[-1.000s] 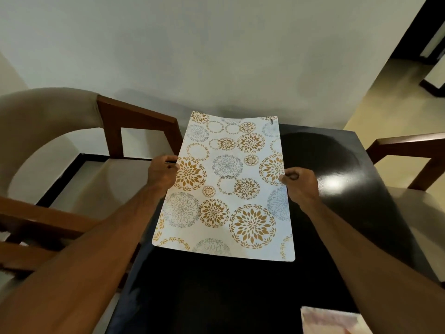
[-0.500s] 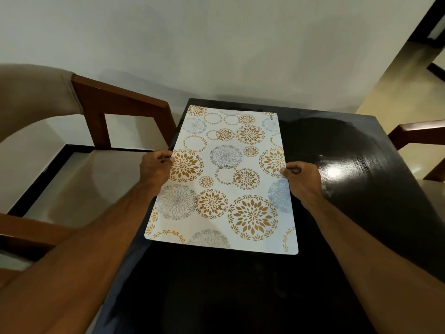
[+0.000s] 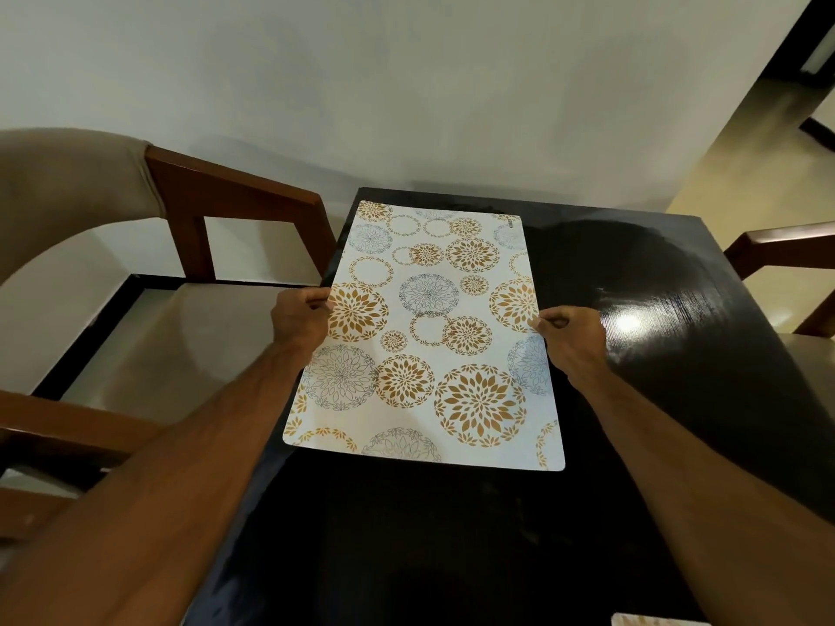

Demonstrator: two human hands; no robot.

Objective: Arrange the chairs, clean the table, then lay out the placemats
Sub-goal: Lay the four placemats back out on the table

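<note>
A white placemat (image 3: 429, 336) with gold and grey flower circles lies lengthwise over the far left part of the glossy black table (image 3: 677, 377). My left hand (image 3: 300, 316) pinches its left edge at the middle. My right hand (image 3: 571, 338) pinches its right edge opposite. The mat's far end reaches almost to the table's far edge by the wall; its near left corner hangs slightly past the table's left side.
A wooden chair with beige cushions (image 3: 180, 345) stands against the table's left side. Another chair's wooden arm (image 3: 786, 246) shows at the right. The corner of another placemat (image 3: 655, 620) peeks in at the bottom edge. A white wall (image 3: 406, 83) backs the table.
Both hands have carried the placemat away from me toward the wall end of the table, still gripping its two sides; it now lies lower and flatter over the tabletop.
</note>
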